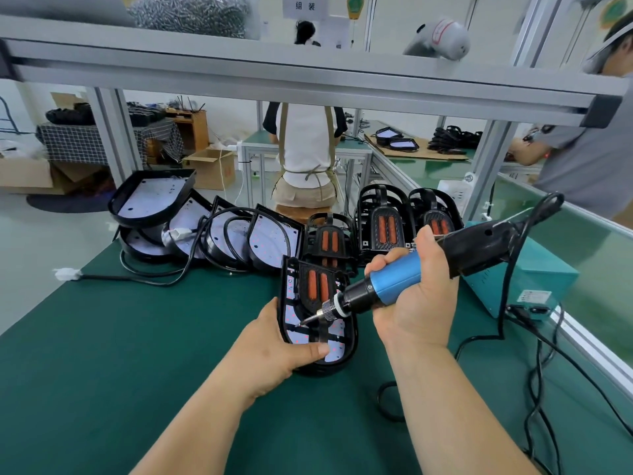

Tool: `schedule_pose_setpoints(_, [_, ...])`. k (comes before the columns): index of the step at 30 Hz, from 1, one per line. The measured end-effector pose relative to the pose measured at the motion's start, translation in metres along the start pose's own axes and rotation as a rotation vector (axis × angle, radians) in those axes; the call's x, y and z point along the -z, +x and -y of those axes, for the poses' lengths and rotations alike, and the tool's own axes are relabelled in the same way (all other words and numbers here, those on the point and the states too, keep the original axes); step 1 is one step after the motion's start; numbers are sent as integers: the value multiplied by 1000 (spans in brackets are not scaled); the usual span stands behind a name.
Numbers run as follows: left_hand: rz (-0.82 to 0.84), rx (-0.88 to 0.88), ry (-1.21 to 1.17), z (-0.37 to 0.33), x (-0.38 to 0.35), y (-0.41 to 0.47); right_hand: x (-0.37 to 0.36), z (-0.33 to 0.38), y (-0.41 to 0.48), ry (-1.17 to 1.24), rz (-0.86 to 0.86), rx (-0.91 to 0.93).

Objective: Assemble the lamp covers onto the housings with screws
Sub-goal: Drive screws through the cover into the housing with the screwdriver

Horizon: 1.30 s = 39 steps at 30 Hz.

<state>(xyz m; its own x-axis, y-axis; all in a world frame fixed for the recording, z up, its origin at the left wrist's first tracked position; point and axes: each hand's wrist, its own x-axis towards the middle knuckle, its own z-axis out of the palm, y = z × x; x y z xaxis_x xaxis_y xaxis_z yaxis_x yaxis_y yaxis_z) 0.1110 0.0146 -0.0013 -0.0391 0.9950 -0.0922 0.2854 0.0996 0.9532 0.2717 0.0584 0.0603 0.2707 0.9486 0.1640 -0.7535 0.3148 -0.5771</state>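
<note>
Left hand [274, 344] grips housing [325, 370] at its near end, thumb curled over the rim onto the white board. Right hand [421, 303] fingers wrapped round blue screwdriver [397, 275]; bit tip down on cover [317, 286] strap, just beyond left thumb. Spare housings [219, 231] piled well beyond fingers.

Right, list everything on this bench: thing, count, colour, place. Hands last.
Lamp housing: one, black with white board, bench centre.
Lamp cover: one, black with orange strips, on that housing.
Electric screwdriver: one, blue and black, tip at the housing.
Open housings: about five, black and white, back left.
Cover stacks: three, black and orange, back centre.
Power box: one, teal, right.
Cables: several, black, right side.
Bench mat: one, green.
Left hand: holds the lamp housing.
Right hand: grips the electric screwdriver.
</note>
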Motion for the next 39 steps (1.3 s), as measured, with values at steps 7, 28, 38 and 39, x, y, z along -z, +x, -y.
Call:
schedule_pose_setpoints(7, [-20, -17, 12, 5, 0, 4, -2, -2, 0, -31, 23, 6])
schedule_pose_setpoints(28, [-3, -48, -39, 6, -2, 3, -20, -5, -8, -246, 288, 169])
schedule_pose_setpoints(38, [6, -46, -44, 7, -1, 3, -25, -11, -8, -258, 273, 171])
schedule_pose_setpoints(39, [6, -46, -42, 7, -1, 2, -25, -11, -9, -258, 280, 173])
